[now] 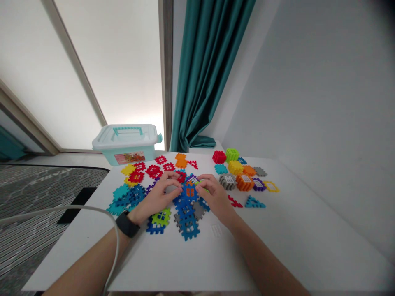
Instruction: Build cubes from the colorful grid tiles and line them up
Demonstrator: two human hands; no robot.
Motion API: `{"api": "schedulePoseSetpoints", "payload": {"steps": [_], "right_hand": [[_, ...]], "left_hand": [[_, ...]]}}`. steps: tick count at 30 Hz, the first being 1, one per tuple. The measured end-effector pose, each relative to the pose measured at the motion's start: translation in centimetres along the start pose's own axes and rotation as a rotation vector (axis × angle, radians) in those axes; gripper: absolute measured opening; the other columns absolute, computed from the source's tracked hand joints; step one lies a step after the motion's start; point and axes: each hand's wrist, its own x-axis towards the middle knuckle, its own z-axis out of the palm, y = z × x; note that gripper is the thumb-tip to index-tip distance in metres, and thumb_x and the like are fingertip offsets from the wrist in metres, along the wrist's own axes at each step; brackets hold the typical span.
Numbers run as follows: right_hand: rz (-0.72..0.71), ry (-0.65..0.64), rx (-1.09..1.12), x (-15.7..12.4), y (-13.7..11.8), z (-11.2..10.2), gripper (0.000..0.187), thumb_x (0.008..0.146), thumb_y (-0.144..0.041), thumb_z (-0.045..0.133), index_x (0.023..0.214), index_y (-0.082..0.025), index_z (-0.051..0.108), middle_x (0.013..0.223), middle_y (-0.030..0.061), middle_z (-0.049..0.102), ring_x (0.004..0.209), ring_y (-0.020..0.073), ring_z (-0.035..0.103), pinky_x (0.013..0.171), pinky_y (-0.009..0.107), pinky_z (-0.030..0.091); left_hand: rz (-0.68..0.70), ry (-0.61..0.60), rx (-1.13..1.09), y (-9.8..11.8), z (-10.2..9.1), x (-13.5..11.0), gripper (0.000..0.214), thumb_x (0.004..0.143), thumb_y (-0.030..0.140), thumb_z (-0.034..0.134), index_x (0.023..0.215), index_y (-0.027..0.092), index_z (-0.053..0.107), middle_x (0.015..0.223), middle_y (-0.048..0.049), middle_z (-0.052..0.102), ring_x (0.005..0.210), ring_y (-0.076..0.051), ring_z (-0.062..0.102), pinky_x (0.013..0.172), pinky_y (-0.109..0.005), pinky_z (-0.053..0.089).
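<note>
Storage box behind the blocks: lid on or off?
On. The translucent lid sits closed over the mint plastic storage box, with its handle lying flat on top.

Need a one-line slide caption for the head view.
Head view: left hand and right hand meet over a blue waffle block among scattered colourful blocks on a white table.

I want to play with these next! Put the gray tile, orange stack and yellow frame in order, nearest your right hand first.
From the right hand:
1. gray tile, just past the fingers
2. orange stack, to its right
3. yellow frame, farthest right
</note>
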Motion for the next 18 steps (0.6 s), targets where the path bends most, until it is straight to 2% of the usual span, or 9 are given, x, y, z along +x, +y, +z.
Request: {"api": "schedulePoseSetpoints", "payload": {"steps": [4,9,14,18], "right_hand": [[0.101,-0.094,0.038,0.18,-0.27,-0.26,0.027,0.092,-0.034,0.059,0.069,-0.020,0.063,0.112,0.0068,0.065,0.095,0.0192,0.065,0.084,0.034,0.054],[0.098,-0.128,0.042,0.16,-0.33,-0.18,0.027,0.094,-0.030,0.057,0.069,-0.020,0.064,0.109,0.0062,0.066,0.095,0.0192,0.065,0.085,0.034,0.053],[-0.179,0.005,-0.151,-0.25,-0.44,0.16,0.005,0.091,-0.022,0.063,0.088,-0.023,0.068,0.107,0.0069,0.064,0.108,0.0236,0.060,0.097,0.042,0.049],[-0.386,0.028,-0.296,-0.48,-0.99,-0.02,0.011,0.094,-0.017,0.060,0.095,-0.024,0.068,0.109,0.0083,0.063,0.110,0.0246,0.058,0.095,0.043,0.049]], "left_hand": [[-0.020,0.018,-0.008,0.34,0.07,-0.05,0.015,0.097,0.028,0.058,0.089,0.023,0.070,0.121,-0.0069,0.060,0.119,-0.023,0.059,0.108,-0.043,0.049],[-0.049,-0.005,-0.045,0.44,0.03,0.01,0.014,0.095,0.027,0.058,0.088,0.022,0.069,0.123,-0.0076,0.059,0.121,-0.024,0.058,0.108,-0.043,0.047],[-0.070,0.003,-0.037,0.53,0.03,-0.01,0.014,0.095,0.028,0.058,0.094,0.022,0.070,0.120,-0.0075,0.057,0.120,-0.024,0.056,0.113,-0.044,0.042],[-0.055,0.004,0.027,0.79,-0.10,-0.13,0.014,0.094,0.032,0.061,0.099,0.023,0.069,0.122,-0.0071,0.055,0.121,-0.024,0.054,0.113,-0.045,0.041]]}}
